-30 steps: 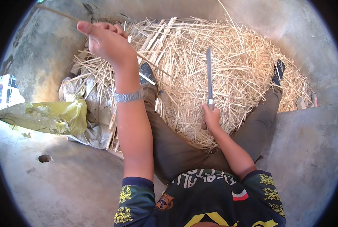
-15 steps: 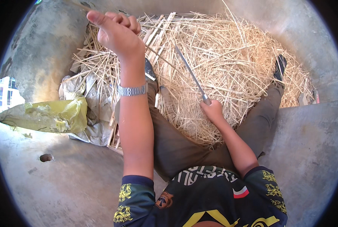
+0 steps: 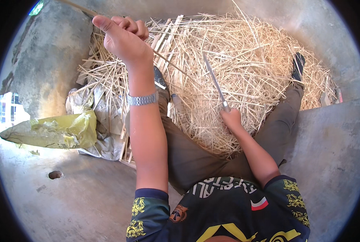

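Evidently, a long thin stick (image 3: 171, 63) is gripped partway along its length by the left hand (image 3: 127, 40), its fingers curled and its thumb laid toward the far end. One end is carried up past the upper left rim of the view; the other is pointed down over the pile of straw-coloured strips (image 3: 248, 72). By this raised grip, it seems, the lower part is kept free of the fingers and above the litter. A knife (image 3: 215, 84) is clasped in the right hand (image 3: 231, 119), the fist wrapped round the handle so that little of it is seen. The blade is directed forward and slightly left, apart from the stick, presumably so that it is held clear of both legs (image 3: 284, 107). Which side is sharpened cannot be told. The legs are spread around the pile, probably to leave room for the blade and the strips between them. At the left, a yellowish sack (image 3: 67, 129) is laid on the concrete floor (image 3: 95, 193), beside a crumpled grey sheet (image 3: 103, 148) onto which some strips are strewn.
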The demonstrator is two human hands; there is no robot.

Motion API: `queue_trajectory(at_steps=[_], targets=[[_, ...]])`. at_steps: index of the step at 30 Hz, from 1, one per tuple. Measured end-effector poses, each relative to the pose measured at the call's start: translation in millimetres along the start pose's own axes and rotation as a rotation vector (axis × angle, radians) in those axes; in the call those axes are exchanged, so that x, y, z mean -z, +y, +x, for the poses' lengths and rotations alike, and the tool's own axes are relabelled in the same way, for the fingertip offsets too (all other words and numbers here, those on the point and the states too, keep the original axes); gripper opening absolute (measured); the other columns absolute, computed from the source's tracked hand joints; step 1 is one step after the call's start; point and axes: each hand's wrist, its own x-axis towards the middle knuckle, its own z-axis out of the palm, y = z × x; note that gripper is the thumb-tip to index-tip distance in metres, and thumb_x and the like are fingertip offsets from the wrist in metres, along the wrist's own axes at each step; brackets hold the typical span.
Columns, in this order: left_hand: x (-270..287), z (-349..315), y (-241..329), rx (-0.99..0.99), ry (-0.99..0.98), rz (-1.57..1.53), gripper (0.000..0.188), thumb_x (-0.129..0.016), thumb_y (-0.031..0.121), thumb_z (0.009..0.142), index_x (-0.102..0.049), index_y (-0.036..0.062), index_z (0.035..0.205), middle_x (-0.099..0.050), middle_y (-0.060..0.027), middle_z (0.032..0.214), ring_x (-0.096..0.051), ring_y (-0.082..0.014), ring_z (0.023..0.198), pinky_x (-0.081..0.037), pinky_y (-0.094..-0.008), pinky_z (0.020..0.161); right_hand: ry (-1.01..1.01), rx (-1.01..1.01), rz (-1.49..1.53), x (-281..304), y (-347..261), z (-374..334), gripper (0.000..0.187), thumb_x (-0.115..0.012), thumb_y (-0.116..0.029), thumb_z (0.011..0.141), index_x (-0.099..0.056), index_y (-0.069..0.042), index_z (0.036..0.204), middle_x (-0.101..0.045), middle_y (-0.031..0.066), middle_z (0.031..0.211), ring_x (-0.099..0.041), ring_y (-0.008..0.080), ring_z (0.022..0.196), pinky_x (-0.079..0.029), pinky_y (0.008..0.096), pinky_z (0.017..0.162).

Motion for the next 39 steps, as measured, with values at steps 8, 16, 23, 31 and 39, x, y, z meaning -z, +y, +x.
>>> queue_trajectory(at_steps=[8,16,23,31,39], targets=[[-13,-3,-6,-0.055,-0.011,0.04,0.071,-0.042,0.079,0.091,-0.021,0.016,0.066,-0.016,0.0029,0.06,-0.016,-0.012,0.049,-0.013,-0.0309,0.048,-0.233,-0.143,0.2,-19,-9,-7,0.024,-0.067,-0.017,0.087,-0.053,-0.006,0.072,-0.048,-0.0008,0.052,-0.045,0.0106,0.038,-0.036,0.0289,0.035],[-40,-19,-26,-0.007,-0.105,-0.017,0.069,-0.043,0.073,0.096,-0.021,0.0161,0.064,-0.02,0.0036,0.056,-0.018,-0.0094,0.047,-0.015,-0.0292,0.044,-0.008,0.163,-0.04,-7,-42,-19,0.026,-0.068,-0.016,0.085,-0.057,-0.003,0.065,-0.054,0.0043,0.054,-0.049,0.0137,0.043,-0.04,0.0348,0.044],[-56,-19,-33,-0.008,-0.078,0.006,0.067,-0.041,0.071,0.097,-0.028,0.0142,0.064,-0.025,0.004,0.054,-0.025,-0.0062,0.042,-0.024,-0.0233,0.039,-0.172,-0.015,0.033,-26,13,3,0.025,-0.068,-0.018,0.087,-0.06,0.0,0.071,-0.055,0.006,0.053,-0.05,0.0151,0.04,-0.039,0.0348,0.037],[-46,-27,-27,-0.055,-0.029,0.086,0.068,-0.04,0.074,0.096,-0.024,0.0152,0.066,-0.022,0.0032,0.056,-0.022,-0.0095,0.045,-0.016,-0.0283,0.043,-0.138,0.195,-0.117,-9,-30,-12,0.031,-0.07,-0.026,0.084,-0.063,0.002,0.074,-0.061,0.0117,0.062,-0.057,0.0194,0.054,-0.045,0.0385,0.053],[-60,-31,-30,-0.028,0.001,0.074,0.067,-0.04,0.074,0.096,-0.023,0.0159,0.067,-0.021,0.0034,0.056,-0.021,-0.0101,0.045,-0.017,-0.0282,0.043,0.042,0.039,-0.211,-31,61,22,0.032,-0.066,-0.028,0.085,-0.066,0.002,0.073,-0.064,0.0167,0.064,-0.063,0.0283,0.061,-0.047,0.0419,0.059]])
